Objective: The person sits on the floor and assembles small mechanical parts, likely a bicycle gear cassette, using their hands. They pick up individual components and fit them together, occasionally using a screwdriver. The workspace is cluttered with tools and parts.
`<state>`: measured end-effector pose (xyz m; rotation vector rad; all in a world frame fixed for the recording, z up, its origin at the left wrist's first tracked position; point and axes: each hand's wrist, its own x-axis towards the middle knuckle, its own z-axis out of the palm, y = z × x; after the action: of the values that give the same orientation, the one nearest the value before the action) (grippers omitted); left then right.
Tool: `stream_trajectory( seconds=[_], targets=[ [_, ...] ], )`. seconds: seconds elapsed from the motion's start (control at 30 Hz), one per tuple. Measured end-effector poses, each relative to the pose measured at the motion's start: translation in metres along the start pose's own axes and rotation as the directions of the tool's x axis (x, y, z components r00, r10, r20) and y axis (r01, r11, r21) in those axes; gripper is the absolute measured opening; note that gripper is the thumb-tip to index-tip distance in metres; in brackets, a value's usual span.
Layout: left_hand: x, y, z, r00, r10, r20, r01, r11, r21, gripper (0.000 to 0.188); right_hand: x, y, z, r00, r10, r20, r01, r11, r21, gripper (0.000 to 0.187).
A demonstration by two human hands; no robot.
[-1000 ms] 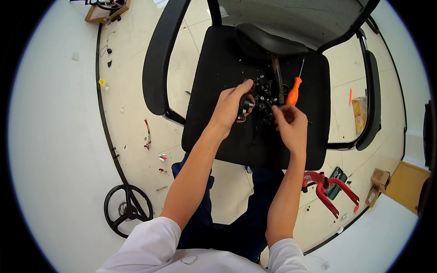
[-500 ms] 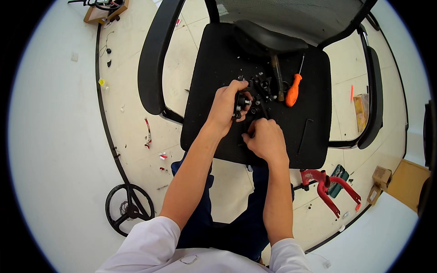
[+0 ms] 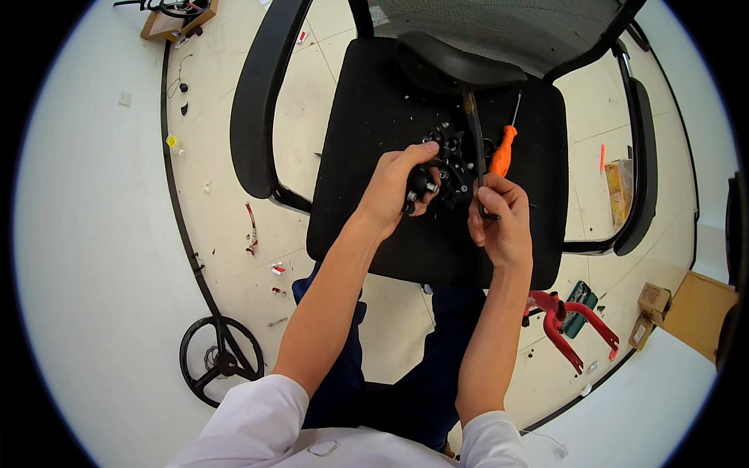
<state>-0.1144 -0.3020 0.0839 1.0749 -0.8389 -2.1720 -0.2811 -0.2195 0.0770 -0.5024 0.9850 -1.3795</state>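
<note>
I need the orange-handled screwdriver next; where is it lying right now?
In the head view, the orange-handled screwdriver lies on the black chair seat, just above the right hand and right of the small black parts.

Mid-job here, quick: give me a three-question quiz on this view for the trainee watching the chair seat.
1. True or false: the left hand holds the black part over the seat.
2. What lies on the seat just beyond the right hand? A) a screwdriver with an orange handle B) a red frame C) a black wheel
3. Fill in: the red frame lies on the ____, to the person's right.

Key
1. True.
2. A, the screwdriver.
3. Floor.
</note>
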Motion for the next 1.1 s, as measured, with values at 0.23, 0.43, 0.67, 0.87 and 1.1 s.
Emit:
stream_trajectory(
  seconds=[0.23, 0.43, 0.67, 0.87, 1.1],
  targets=[
    [-0.001, -0.001, 0.01, 0.997, -0.069, -0.029, 0.07, 0.997, 0.02, 0.051, 0.016, 0.005, 0.025, 0.906, -0.314, -0.285, 0.287, 0.949, -0.133, 0.016],
    [-0.001, -0.007, 0.012, 0.997, -0.074, 0.004, 0.074, 0.997, -0.036, 0.045, 0.021, 0.007, 0.036, 0.892, -0.342, -0.295, 0.286, 0.934, -0.215, 0.016],
    [0.002, -0.003, 0.014, 0.997, 0.026, -0.075, -0.008, 0.973, 0.23, 0.035, 0.025, 0.006, 0.037, 0.866, -0.39, -0.314, 0.271, 0.893, -0.36, 0.015],
    [0.0, -0.008, 0.011, 0.988, 0.12, -0.099, -0.068, 0.904, 0.421, 0.039, 0.022, 0.01, 0.03, 0.925, -0.235, -0.299, 0.188, 0.966, -0.179, 0.015],
    [-0.003, -0.004, 0.004, 0.997, 0.035, -0.071, -0.011, 0.948, 0.318, 0.036, 0.025, 0.013, 0.019, 0.988, -0.075, -0.136, 0.076, 0.997, 0.001, 0.054]
  ],
)
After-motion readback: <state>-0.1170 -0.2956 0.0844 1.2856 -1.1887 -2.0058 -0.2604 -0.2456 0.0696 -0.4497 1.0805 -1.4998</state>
